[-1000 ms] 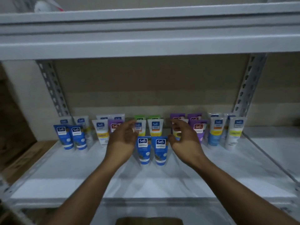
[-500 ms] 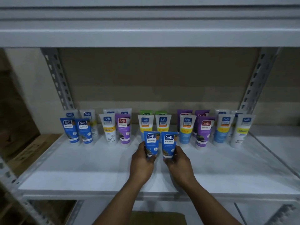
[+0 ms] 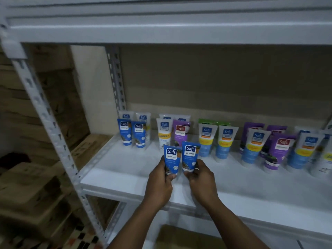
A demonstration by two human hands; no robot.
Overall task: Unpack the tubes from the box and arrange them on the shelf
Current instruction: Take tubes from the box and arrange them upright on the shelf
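**Two blue tubes in hand, close to a crowded row**

Nearest the camera, the left hand [image 3: 159, 184] is gripping one blue plastic Safi Naturals tube [image 3: 171, 159], the right hand [image 3: 202, 178] is gripping a second blue plastic tube [image 3: 189, 156], both upright above the white metal shelf [image 3: 125, 177]. I'm judging the risk: swinging left could clip the white-and-yellow tube [image 3: 164, 133] or purple tube [image 3: 180, 132] just behind, toppling neighbours. Further back I'm counting two blue standing tubes [image 3: 132, 133]; the right end is too blurred to count

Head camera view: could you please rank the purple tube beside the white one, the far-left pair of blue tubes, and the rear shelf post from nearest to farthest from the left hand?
1. Purple tube, just behind the left hand.
2. Blue pair, back left.
3. Shelf post, rear left corner.
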